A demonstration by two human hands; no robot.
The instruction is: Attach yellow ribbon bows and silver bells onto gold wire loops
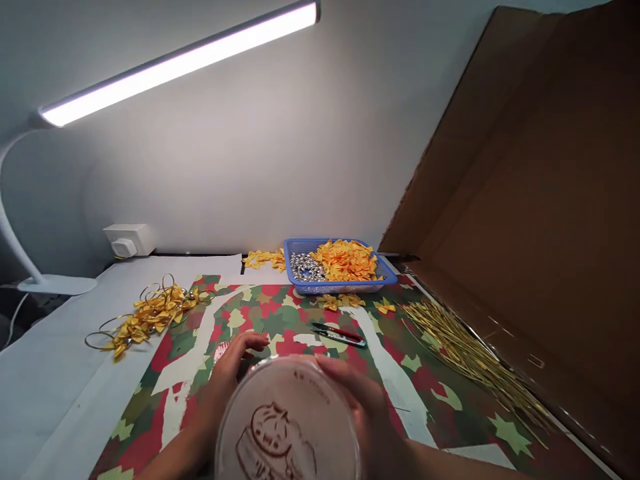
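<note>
Tub point(295, 417): close to the camera, between both hands
Right hand point(369, 407): grip closed on its right side
Left hand point(234, 370): curled by its left edge — hold hidden, cannot tell
Writing point(313, 387): too blurred to read — above a brown drawing point(273, 430)

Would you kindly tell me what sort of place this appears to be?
Probably a small craft workspace: a desk lamp lights the table, a blue basket holds yellow flower-like pieces and silvery beads, and a bundle of gold-coloured stems lies to the right.
</note>
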